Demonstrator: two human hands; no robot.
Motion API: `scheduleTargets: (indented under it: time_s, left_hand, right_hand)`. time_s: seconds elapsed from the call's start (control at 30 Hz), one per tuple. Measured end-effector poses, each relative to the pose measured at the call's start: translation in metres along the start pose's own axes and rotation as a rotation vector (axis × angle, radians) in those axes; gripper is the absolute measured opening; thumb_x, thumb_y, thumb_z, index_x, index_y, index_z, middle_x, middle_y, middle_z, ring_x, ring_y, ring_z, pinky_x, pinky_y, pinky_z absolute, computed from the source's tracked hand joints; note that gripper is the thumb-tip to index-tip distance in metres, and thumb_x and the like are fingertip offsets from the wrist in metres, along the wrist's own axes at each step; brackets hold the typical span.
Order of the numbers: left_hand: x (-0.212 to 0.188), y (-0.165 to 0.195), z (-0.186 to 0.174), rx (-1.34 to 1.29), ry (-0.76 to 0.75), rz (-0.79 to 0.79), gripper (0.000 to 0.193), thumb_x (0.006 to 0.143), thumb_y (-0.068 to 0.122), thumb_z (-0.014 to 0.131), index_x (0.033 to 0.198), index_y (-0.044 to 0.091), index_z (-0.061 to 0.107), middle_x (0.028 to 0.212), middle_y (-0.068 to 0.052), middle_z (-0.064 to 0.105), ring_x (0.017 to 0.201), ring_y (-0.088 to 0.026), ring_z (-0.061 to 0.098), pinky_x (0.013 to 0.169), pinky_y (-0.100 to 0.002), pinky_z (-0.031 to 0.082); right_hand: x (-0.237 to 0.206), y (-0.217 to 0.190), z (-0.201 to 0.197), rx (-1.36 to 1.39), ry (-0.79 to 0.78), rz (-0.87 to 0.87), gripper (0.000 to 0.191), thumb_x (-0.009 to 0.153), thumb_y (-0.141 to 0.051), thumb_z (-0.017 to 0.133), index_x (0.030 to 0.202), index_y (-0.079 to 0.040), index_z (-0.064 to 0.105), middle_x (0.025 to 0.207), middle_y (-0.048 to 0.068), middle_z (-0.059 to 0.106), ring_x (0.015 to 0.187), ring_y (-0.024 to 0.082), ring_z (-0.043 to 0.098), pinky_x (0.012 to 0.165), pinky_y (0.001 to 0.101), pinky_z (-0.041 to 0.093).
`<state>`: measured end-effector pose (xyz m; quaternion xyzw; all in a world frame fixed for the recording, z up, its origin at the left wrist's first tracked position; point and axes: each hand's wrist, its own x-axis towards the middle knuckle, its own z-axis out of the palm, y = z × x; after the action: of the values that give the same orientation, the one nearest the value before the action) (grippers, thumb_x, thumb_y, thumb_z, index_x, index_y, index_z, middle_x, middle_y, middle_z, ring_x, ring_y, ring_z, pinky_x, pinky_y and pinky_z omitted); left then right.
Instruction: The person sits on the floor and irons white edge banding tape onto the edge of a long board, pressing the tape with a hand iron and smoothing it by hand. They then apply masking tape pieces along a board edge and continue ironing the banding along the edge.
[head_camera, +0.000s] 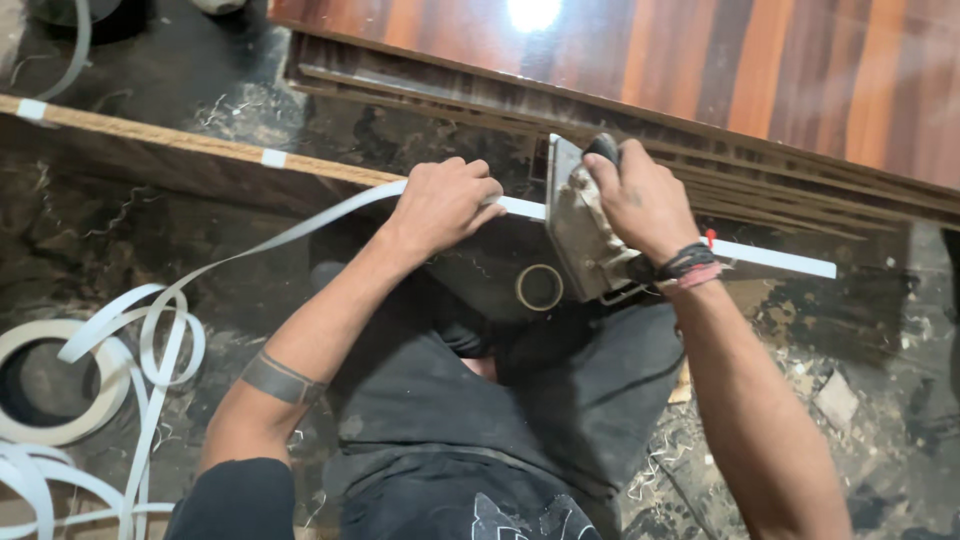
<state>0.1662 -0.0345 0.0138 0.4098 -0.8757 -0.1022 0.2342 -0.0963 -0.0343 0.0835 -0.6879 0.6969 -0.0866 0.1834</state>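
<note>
white edge tape under left hand; right hand grips iron.

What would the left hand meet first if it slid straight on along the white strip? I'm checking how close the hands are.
Likely the flat metal tool under the right hand; the left hand points along the white strip toward it.

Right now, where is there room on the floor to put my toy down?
The dark floor between the upright board's edge and the white strip coils is bare. Around the left hand, the right hand on the iron, and the tape roll is crowded; right corner holds shavings.
</note>
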Motion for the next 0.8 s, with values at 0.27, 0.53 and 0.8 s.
scheduleTargets:
  time_s: [0.27, 0.53, 0.8]
  left_hand:
    - [-0.015, -0.028, -0.007, 0.151, 0.046, 0.097, 0.027, 0.090, 0.042, 0.073, 0.081, 0.016, 0.070, 0.082, -0.002, 0.060, 0.081, -0.024, 0.063, 0.064, -0.041, 0.051]
    - [-0.013, -0.025, -0.011, 0.146, 0.058, 0.084, 0.028, 0.091, 0.043, 0.073, 0.084, 0.016, 0.071, 0.083, -0.002, 0.060, 0.083, -0.025, 0.062, 0.066, -0.041, 0.049]
    - [-0.016, -0.014, -0.017, 0.174, 0.007, 0.063, 0.027, 0.093, 0.042, 0.071, 0.084, 0.016, 0.070, 0.082, -0.002, 0.060, 0.081, -0.025, 0.061, 0.066, -0.040, 0.049]
  right_hand:
    - [0.013, -0.052, 0.023, 0.022, 0.009, -0.176, 0.043, 0.106, -0.043, 0.053, 0.108, 0.000, 0.053, 0.083, 0.032, 0.068, 0.082, 0.055, 0.065, 0.074, 0.0617, 0.049]
    - [-0.008, 0.058, -0.011, -0.080, -0.013, -0.037, 0.045, 0.106, -0.045, 0.051, 0.123, -0.003, 0.051, 0.094, 0.033, 0.068, 0.086, 0.054, 0.065, 0.072, 0.0609, 0.050]
    - [-0.051, 0.182, -0.084, 0.010, 0.074, 0.569, 0.052, 0.101, -0.052, 0.052, 0.116, -0.003, 0.060, 0.103, 0.027, 0.073, 0.096, 0.045, 0.072, 0.085, 0.0531, 0.053]
